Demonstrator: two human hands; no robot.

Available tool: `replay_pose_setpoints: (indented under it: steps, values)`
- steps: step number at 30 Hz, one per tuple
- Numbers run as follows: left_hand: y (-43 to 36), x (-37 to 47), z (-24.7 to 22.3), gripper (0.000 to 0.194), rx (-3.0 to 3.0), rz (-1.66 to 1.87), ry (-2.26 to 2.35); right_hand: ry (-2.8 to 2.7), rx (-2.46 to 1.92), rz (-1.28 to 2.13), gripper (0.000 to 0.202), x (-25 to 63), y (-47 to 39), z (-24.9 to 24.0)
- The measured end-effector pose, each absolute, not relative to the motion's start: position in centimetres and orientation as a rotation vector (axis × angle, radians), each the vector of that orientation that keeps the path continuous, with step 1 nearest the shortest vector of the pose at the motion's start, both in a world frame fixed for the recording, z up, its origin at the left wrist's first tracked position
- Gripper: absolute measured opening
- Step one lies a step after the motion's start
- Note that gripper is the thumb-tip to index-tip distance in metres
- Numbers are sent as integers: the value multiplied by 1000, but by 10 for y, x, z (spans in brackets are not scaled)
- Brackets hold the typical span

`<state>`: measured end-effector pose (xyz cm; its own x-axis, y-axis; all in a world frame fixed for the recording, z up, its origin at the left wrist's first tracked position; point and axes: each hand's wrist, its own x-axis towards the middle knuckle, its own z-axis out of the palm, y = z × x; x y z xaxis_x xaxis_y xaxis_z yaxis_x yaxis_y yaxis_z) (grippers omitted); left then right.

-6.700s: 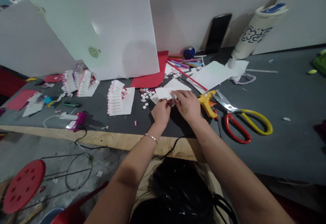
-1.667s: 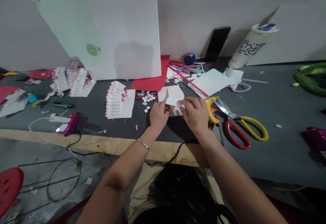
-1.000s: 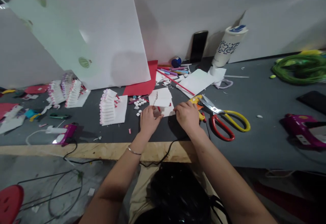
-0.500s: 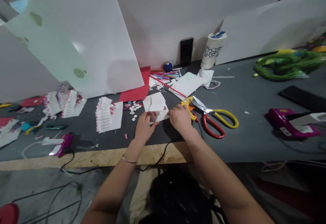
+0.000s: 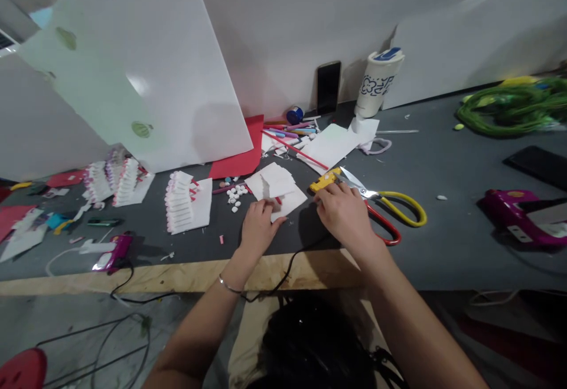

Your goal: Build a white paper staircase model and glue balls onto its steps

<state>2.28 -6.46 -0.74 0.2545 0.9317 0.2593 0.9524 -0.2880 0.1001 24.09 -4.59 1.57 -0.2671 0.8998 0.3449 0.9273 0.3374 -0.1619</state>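
Observation:
A square white card point(image 5: 295, 200) lies on the table with folded white paper and a short red strip on it. My left hand point(image 5: 258, 226) holds the card's near left edge, fingers curled and thumb along the edge. To the right, my right hand point(image 5: 344, 209) closes around a yellow glue gun point(image 5: 325, 180), whose handle is mostly hidden under the fingers. Large scissors point(image 5: 401, 203) with one yellow and one red handle lie open just beyond that hand, partly covered by it. Small white balls point(image 5: 235, 194) are scattered left of the card.
A fringed white piece on a card point(image 5: 202, 203) lies to the left. Behind are red paper point(image 5: 241, 153), coloured sticks, a phone point(image 5: 328, 88) and a white cup point(image 5: 379, 82). A black cord point(image 5: 290, 268) crosses the wooden table edge. Purple power strips point(image 5: 527, 215) sit at both sides.
My right hand has left the card's right side and moved right onto the glue gun, which has turned. My left hand stays at the card. The view has shifted slightly.

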Motion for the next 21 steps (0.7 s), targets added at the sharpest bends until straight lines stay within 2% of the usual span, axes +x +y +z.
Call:
replay_pose_setpoints:
  steps: [5,8,11,14,18,21]
  values:
    - [-68,36,-8,34,-2477,-551,-1875,-2275,-1661,-181,10,256,-53,4]
    - [-69,32,-7,23,-2540,-643,-1876,-2246,-1660,-223,15,261,-51,-4]
    - [-58,19,-4,22,-2487,-709,-1906,-2236,-1641,-233,19,266,-49,-8]
    - [-36,4,-3,28,-2424,-660,-1929,-2223,-1658,-242,20,270,-49,-9]
    - [-13,-4,-6,45,-2455,-521,-1945,-2201,-1637,-198,12,264,-51,-6]
    - [-12,1,-6,39,-2488,-417,-1958,-2217,-1513,-51,11,247,-51,-2]
